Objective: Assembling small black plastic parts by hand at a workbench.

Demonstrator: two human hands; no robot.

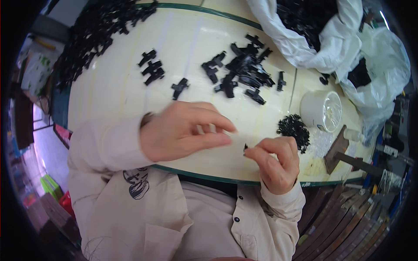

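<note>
Above the near part of the table, my left hand [185,130] is slightly blurred, its thumb and fingers apart with nothing visible between them. To its right, my right hand [277,165] pinches a small black plastic piece [245,148] whose tip sticks out beyond the fingertips. A pile of tiny black parts [294,132] lies just beyond that hand. Further back is a heap of larger black plastic parts [248,67]. One such black bracket-like part [179,88] sits beyond my left hand, and a small cluster of them [152,68] lies further left.
A large mass of black parts [93,37] covers the far left corner of the pale table [117,100]. White plastic bags [305,54] holding black pieces stand at the back right. Near the right edge are a roll of clear tape [320,111] and a metal tool with a bar [348,158].
</note>
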